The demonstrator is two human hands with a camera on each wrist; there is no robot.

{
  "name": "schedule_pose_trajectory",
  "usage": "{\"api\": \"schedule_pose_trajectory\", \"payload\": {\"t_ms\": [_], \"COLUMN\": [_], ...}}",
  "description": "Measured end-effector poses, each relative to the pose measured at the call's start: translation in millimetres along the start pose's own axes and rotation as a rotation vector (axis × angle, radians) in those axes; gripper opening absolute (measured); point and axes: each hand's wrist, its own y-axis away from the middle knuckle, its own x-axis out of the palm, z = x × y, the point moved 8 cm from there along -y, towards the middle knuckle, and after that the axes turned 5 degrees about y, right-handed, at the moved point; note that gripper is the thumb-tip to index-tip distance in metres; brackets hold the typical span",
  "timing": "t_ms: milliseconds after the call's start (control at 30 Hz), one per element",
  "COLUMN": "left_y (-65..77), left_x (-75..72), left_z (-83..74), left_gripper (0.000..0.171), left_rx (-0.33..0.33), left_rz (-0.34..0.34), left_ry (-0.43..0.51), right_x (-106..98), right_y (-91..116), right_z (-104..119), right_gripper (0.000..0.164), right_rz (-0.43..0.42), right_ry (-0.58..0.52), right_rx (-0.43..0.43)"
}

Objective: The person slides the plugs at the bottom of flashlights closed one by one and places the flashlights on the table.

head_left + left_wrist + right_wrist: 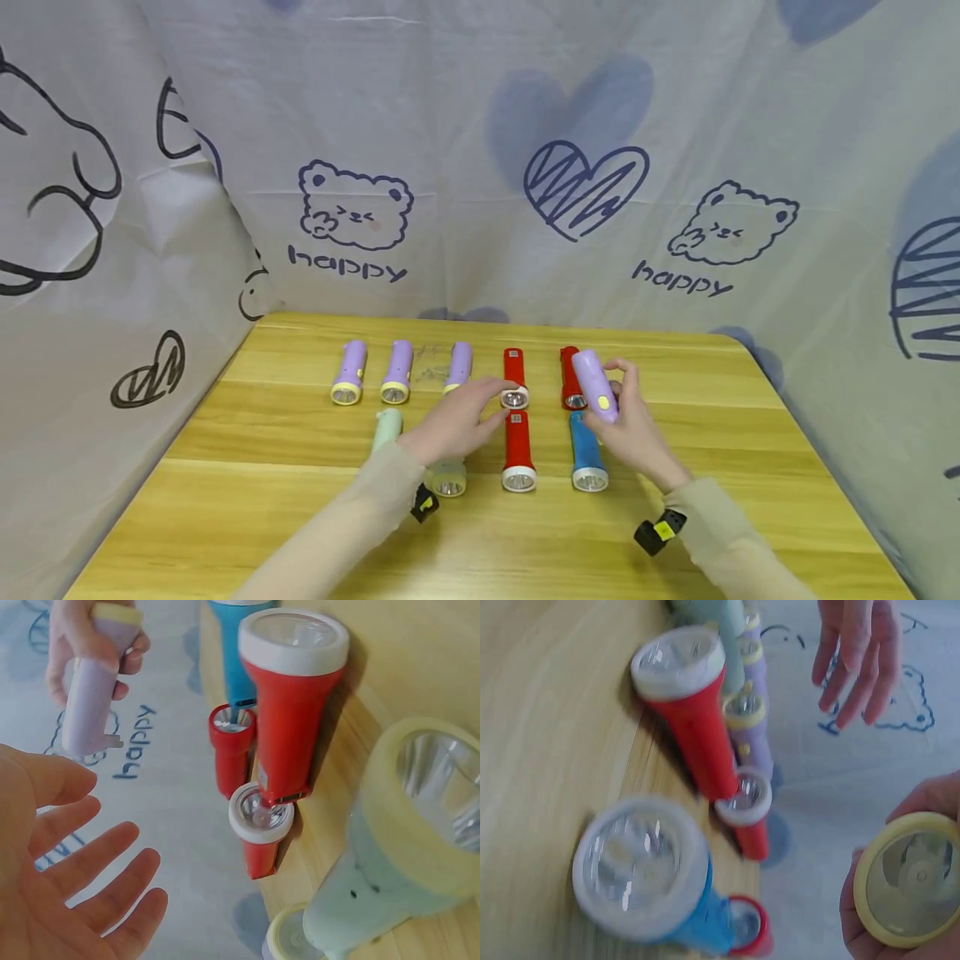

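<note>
My right hand holds a purple flashlight raised over the right side of the table, its tail tipped up and away. In the right wrist view, that flashlight's cream-rimmed lens faces the camera, with fingers wrapped round behind it. My left hand hovers with nothing in it, its fingers spread in the left wrist view. Near it lie two red flashlights with white heads, one farther back and one in front. Below my right hand are a blue flashlight and an all-red one.
Three purple flashlights stretch along the back left, the outermost near the table's left side. Two pale green flashlights, one at left and another, are partly hidden by my left arm. A printed white cloth hangs behind the wooden table.
</note>
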Motion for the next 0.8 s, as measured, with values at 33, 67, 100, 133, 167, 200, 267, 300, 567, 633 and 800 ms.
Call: {"api": "schedule_pose_trajectory", "payload": {"t_ms": [33,67,100,133,167,200,267,300,567,633,800], "left_y": [0.9,1.8,2.7,3.6,4.3,4.9,6.0,6.4,7.1,7.6,7.5], "left_x": [-3.2,-6.4,-9.3,-12.3,-15.2,-17.8,-22.7,-25.0,-32.0,-33.9,-33.2], "left_z": [1.4,3.2,5.4,7.0,8.6,10.0,11.7,12.1,23.9,24.5,22.7], "left_gripper": [0.041,0.041,0.042,0.042,0.042,0.042,0.041,0.040,0.035,0.035,0.036], "left_rx": [-0.002,-0.009,-0.024,-0.027,-0.029,-0.028,-0.023,-0.017,-0.093,-0.105,-0.119], "left_rz": [-0.013,-0.026,-0.037,-0.050,-0.065,-0.081,-0.109,-0.123,-0.170,-0.172,-0.126], "left_ry": [0.021,0.043,0.072,0.099,0.129,0.162,0.240,0.286,0.597,0.662,0.783], "right_x": [3,6,9,11,14,16,21,24,52,58,67], "right_y": [1,1,2,3,3,4,6,6,6,7,7], "right_z": [3,5,8,11,14,18,25,28,41,44,50], "right_gripper": [0.069,0.070,0.069,0.067,0.064,0.061,0.054,0.051,0.045,0.046,0.045], "right_rz": [0.010,0.017,0.022,0.022,0.022,0.022,0.028,0.035,0.191,0.234,0.299], "right_ry": [-0.025,-0.041,-0.057,-0.060,-0.051,-0.038,-0.027,-0.023,-0.143,-0.164,-0.220], "right_rx": [-0.003,-0.009,-0.016,-0.026,-0.038,-0.056,-0.097,-0.116,-0.160,-0.158,-0.186]}}
